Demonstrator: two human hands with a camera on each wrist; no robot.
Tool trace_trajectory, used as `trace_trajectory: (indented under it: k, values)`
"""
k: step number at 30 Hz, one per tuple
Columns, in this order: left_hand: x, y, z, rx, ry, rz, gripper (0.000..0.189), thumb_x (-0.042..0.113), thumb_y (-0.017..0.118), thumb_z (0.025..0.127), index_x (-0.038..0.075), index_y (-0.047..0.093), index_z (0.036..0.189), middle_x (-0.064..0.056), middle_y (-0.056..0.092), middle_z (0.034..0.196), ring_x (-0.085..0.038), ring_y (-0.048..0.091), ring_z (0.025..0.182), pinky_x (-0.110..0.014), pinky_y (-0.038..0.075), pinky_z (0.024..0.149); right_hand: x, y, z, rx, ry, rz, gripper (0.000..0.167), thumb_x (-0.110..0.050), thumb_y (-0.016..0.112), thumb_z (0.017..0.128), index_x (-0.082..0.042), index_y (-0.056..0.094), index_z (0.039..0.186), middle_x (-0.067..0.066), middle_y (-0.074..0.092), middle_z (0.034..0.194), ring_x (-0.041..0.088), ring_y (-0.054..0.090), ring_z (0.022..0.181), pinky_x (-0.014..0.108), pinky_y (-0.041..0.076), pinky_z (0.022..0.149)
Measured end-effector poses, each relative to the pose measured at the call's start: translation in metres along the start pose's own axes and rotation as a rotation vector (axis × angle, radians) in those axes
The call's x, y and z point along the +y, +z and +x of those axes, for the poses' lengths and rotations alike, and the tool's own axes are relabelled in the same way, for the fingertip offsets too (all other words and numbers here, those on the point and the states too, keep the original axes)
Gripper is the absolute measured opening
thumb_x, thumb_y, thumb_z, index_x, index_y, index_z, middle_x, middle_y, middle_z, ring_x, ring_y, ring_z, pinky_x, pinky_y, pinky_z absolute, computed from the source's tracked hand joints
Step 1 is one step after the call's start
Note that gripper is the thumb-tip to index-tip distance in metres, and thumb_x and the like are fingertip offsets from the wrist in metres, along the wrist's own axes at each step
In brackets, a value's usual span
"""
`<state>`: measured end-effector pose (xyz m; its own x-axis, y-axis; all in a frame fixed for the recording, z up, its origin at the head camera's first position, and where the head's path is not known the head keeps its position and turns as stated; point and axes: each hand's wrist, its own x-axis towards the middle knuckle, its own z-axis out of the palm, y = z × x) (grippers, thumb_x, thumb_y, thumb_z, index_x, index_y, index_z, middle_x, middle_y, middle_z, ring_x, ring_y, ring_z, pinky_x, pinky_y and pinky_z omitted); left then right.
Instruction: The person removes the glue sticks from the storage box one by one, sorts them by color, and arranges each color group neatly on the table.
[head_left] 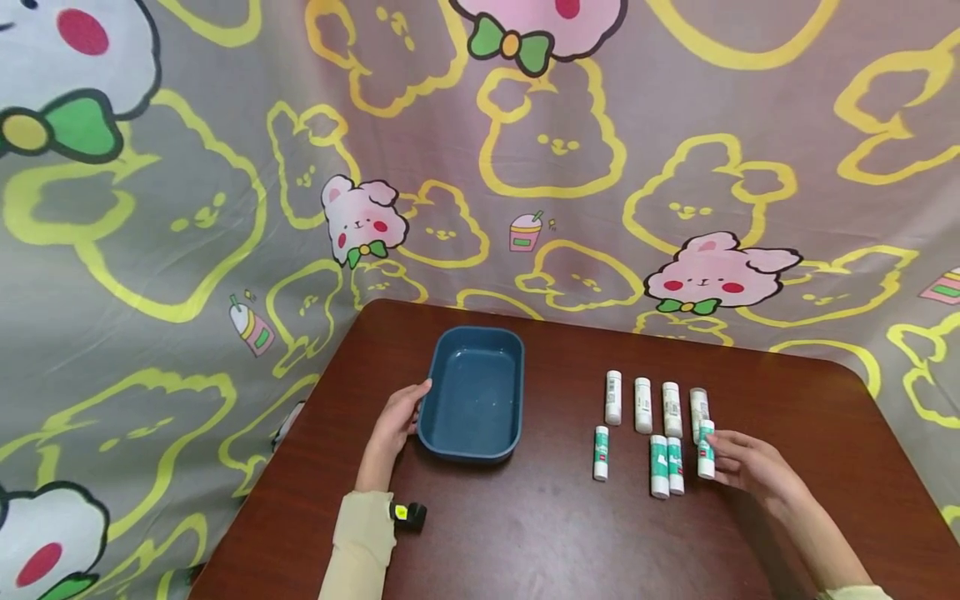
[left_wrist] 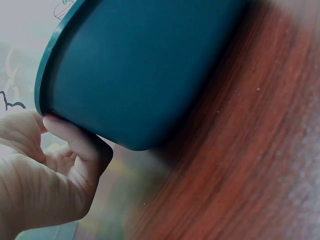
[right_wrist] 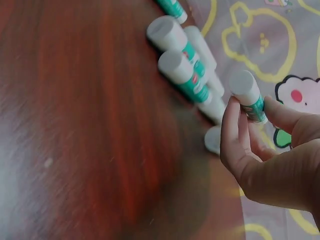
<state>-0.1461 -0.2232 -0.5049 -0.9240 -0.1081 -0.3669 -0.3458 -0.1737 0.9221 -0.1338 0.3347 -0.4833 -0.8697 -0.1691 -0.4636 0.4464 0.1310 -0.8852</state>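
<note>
A dark blue rectangular plastic basin sits on the table, left of the middle. My left hand grips its left rim; the left wrist view shows that hand at the basin's outer wall. On the right, my right hand pinches a white and green glue stick, held up off the table between thumb and fingers in the right wrist view. In front of a back row stand or lie two touching glue sticks and a single glue stick, all with green labels.
Several white glue sticks form a back row, the rightmost partly behind the held one. The brown wooden table has rounded far corners. A patterned cloth hangs behind the table and on its left.
</note>
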Motion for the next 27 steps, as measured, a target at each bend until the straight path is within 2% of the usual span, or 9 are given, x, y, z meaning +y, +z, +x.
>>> trace_trajectory:
  k: [2, 7, 12, 15, 20, 24, 27]
  values:
    - [0.0, -0.001, 0.0, 0.002, 0.001, 0.007, 0.04, 0.029, 0.061, 0.106, 0.012, 0.049, 0.072, 0.002, 0.041, 0.063, -0.009, 0.035, 0.051, -0.021, 0.03, 0.047, 0.004, -0.003, -0.002, 0.02, 0.006, -0.039, 0.031, -0.023, 0.058, 0.108, 0.001, 0.055, 0.128, -0.007, 0.065, 0.094, 0.011, 0.064, 0.085, 0.031, 0.058, 0.077]
    - [0.003, 0.0, -0.001, 0.024, 0.017, 0.065, 0.04, 0.031, 0.062, 0.105, 0.01, 0.048, 0.074, 0.002, 0.041, 0.064, -0.01, 0.035, 0.052, -0.022, 0.03, 0.048, 0.013, -0.006, -0.007, 0.056, 0.017, -0.103, 0.032, -0.023, 0.06, 0.107, 0.004, 0.059, 0.124, -0.005, 0.065, 0.094, 0.011, 0.064, 0.086, 0.032, 0.059, 0.077]
    - [0.004, -0.001, -0.001, 0.034, 0.019, 0.115, 0.04, 0.033, 0.061, 0.106, 0.01, 0.049, 0.076, 0.0, 0.042, 0.066, -0.012, 0.036, 0.055, -0.024, 0.032, 0.05, 0.018, -0.002, -0.008, 0.075, 0.02, -0.111, 0.035, -0.02, 0.061, 0.106, 0.01, 0.057, 0.124, -0.003, 0.066, 0.095, 0.012, 0.066, 0.085, 0.034, 0.06, 0.078]
    - [0.004, 0.0, -0.001, 0.034, 0.018, 0.112, 0.038, 0.033, 0.061, 0.106, 0.009, 0.051, 0.079, 0.0, 0.043, 0.068, -0.012, 0.038, 0.055, -0.023, 0.033, 0.05, 0.019, 0.001, -0.008, 0.101, 0.01, -0.128, 0.04, -0.017, 0.061, 0.105, 0.016, 0.054, 0.126, -0.002, 0.068, 0.094, 0.011, 0.068, 0.083, 0.034, 0.061, 0.077]
    - [0.002, 0.0, -0.001, 0.051, 0.032, 0.106, 0.038, 0.034, 0.062, 0.105, 0.008, 0.052, 0.08, 0.001, 0.044, 0.069, -0.011, 0.04, 0.056, -0.023, 0.034, 0.05, 0.016, 0.005, -0.007, 0.156, -0.033, -0.285, 0.049, -0.017, 0.064, 0.104, 0.025, 0.051, 0.126, 0.002, 0.07, 0.093, 0.011, 0.069, 0.08, 0.034, 0.061, 0.073]
    - [0.0, 0.0, -0.001, 0.065, 0.04, 0.106, 0.039, 0.035, 0.064, 0.104, 0.008, 0.052, 0.079, 0.001, 0.045, 0.068, -0.011, 0.041, 0.056, -0.024, 0.034, 0.051, 0.014, 0.006, -0.007, 0.198, -0.054, -0.431, 0.045, -0.018, 0.068, 0.101, 0.023, 0.058, 0.119, 0.004, 0.071, 0.089, 0.011, 0.068, 0.078, 0.034, 0.061, 0.07]
    - [-0.001, 0.0, 0.0, 0.068, 0.038, 0.106, 0.039, 0.036, 0.064, 0.104, 0.009, 0.052, 0.078, 0.001, 0.045, 0.068, -0.011, 0.041, 0.057, -0.024, 0.034, 0.051, 0.014, 0.007, -0.006, 0.211, -0.062, -0.478, 0.039, -0.016, 0.069, 0.1, 0.021, 0.063, 0.112, 0.005, 0.071, 0.087, 0.013, 0.068, 0.077, 0.033, 0.061, 0.068]
